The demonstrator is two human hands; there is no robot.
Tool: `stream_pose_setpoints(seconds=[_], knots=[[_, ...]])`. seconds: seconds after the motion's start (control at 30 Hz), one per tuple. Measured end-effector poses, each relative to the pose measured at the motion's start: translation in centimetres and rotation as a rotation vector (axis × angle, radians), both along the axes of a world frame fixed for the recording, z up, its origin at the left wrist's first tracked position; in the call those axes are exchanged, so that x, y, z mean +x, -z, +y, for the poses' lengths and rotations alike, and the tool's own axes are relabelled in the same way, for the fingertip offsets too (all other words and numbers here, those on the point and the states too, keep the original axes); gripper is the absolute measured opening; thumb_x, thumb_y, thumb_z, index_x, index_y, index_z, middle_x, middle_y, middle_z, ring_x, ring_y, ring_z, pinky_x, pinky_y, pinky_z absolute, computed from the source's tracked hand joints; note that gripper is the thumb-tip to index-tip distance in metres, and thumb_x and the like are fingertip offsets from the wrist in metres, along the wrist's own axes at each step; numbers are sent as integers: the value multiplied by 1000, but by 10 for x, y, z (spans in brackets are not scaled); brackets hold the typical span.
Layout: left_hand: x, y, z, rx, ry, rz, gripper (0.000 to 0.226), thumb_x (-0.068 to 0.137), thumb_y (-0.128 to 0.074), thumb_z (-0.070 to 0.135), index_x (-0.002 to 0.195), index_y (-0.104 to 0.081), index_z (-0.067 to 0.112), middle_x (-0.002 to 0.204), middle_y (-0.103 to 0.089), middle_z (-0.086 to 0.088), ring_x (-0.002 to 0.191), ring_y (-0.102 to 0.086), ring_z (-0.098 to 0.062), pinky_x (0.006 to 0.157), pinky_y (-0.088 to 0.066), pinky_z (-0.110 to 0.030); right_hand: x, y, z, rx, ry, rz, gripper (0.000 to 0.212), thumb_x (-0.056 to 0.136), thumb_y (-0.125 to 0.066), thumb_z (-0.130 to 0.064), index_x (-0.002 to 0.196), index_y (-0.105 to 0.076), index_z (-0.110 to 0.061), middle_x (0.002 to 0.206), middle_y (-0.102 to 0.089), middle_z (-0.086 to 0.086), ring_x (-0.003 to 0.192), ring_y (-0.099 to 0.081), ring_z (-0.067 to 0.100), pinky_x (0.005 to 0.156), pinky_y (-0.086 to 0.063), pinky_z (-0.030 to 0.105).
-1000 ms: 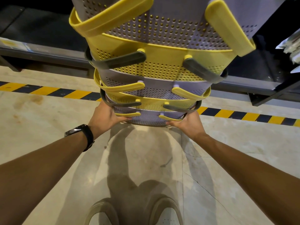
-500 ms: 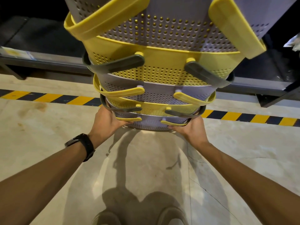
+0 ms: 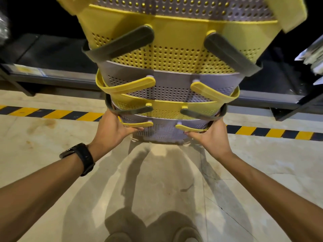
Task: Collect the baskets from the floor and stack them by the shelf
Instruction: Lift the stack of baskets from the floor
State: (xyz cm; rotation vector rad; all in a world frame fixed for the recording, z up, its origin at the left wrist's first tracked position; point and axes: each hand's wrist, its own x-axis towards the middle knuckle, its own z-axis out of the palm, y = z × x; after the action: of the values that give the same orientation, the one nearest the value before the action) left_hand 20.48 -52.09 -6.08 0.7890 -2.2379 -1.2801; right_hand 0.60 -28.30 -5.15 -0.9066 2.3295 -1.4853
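Observation:
A tall stack of nested baskets (image 3: 167,60), alternating yellow and grey with perforated walls and folded handles, rises in front of me and runs out of the top of the head view. The lowest one is a grey basket (image 3: 162,132) with yellow handles. My left hand (image 3: 111,131) grips its left side and my right hand (image 3: 212,135) grips its right side, fingers curled under the rim. Whether the stack's base touches the floor is unclear. The dark shelf (image 3: 52,74) stands right behind the stack.
A yellow-and-black hazard stripe (image 3: 52,114) runs across the pale concrete floor (image 3: 166,180) in front of the shelf's low metal rail. Packaged goods (image 3: 312,55) lie on the shelf at the right. My shoes (image 3: 150,234) show at the bottom edge.
I have stepped closer to the shelf, so the stack looms larger and nearer the rail. Both hands keep the same hold on the lowest basket.

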Motion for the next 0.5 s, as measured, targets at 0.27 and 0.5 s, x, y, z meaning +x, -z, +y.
stream_pose_setpoints(seconds=[0.27, 0.5], knots=[[-11, -66, -19, -110, -35, 57, 96, 45, -94, 52, 127, -48, 34, 100, -53, 57, 100, -45, 34, 77, -37, 7, -9, -55, -15, -25, 14, 107, 95, 54, -95, -36, 133, -46, -18, 125, -64, -2, 117, -59, 10, 97, -50, 29], [-21, -120, -37, -155, -69, 81, 103, 39, -82, 78, 126, -40, 42, 93, -50, 59, 91, -45, 36, 69, -37, 8, -24, -96, -35, -73, 30, 141, 84, 57, -96, -28, 124, -47, -20, 114, -62, -16, 105, -53, -19, 81, -42, -1]])
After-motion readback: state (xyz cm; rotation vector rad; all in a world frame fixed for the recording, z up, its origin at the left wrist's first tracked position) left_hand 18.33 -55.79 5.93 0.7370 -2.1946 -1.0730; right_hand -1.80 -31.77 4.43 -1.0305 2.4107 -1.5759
